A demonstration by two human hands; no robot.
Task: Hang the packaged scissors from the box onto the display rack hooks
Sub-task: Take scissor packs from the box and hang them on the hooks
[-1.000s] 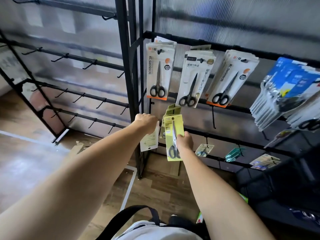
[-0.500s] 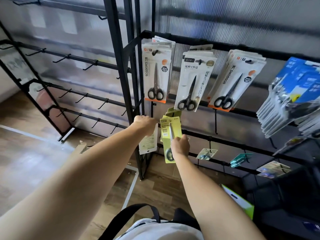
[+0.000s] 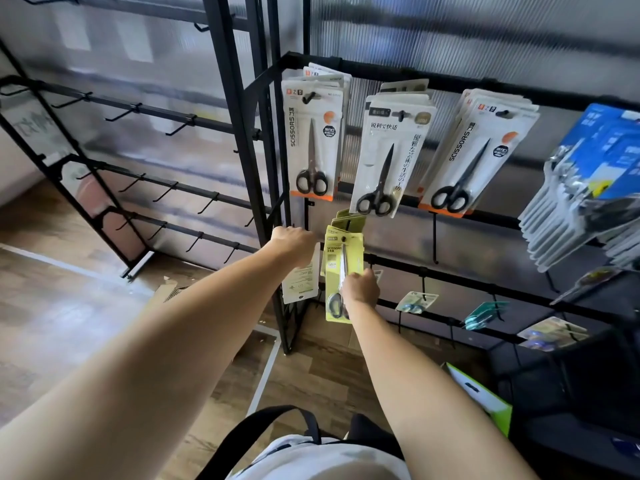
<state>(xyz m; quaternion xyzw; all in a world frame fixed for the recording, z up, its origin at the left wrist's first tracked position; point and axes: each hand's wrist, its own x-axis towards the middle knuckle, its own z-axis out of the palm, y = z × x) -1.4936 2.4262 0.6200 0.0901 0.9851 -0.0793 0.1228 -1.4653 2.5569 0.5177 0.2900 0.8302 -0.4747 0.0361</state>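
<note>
My right hand grips the lower half of a yellow-green scissors package and holds it upright against the black display rack. The package's top hole sits at a hook on the second rail, in front of more yellow-green packages. My left hand is curled round the top of a white-backed package that hangs below it, just left of the yellow one, by the rack's corner post. White scissors packages hang on the top rail.
Blue-carded packages crowd the right end of the rack. Small carded items hang on lower hooks. A green and white box lies on the floor at lower right, a cardboard box at left. A second rack carries bare hooks.
Both hands stay at the same hook with the same packages. The yellow-green package has shifted slightly left. My view has swung, bringing the green and white box into sight.
</note>
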